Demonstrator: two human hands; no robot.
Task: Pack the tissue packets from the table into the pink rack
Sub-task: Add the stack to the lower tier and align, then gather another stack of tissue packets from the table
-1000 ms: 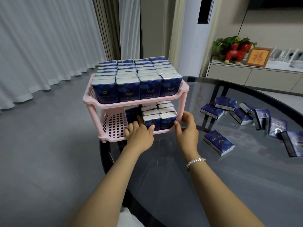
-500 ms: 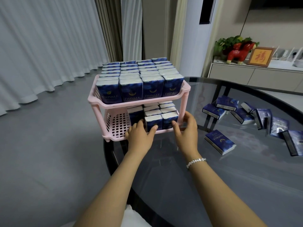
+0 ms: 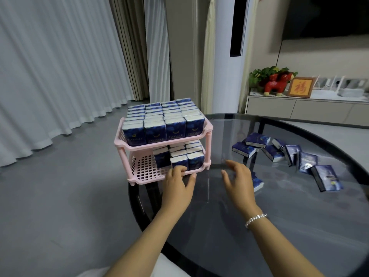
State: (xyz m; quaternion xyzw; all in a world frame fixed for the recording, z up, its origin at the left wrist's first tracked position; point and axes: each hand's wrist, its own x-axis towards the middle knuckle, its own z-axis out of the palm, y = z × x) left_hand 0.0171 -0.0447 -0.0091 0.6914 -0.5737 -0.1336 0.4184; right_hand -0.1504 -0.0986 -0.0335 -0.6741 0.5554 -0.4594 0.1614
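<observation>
The round dark glass table carries everything: the pink two-tier plastic rack stands at its far left edge, and the loose dark-blue tissue packets lie scattered toward its right edge. The rack's upper tier is packed full; the lower tier holds upright packets only in its right half, its left half showing bare lattice. The left hand rests at the front rim of the lower tier, fingertips touching the front packet there, fingers lightly bent and gripping nothing I can make out. The right hand hovers above the glass just right of the rack, fingers spread and empty, partly covering the nearest loose packet. The step now seems to be fetching that packet: best to pinch it by its long sides, stand it upright, and slide it into the open left half while the left hand steadies the front row so nothing topples.
</observation>
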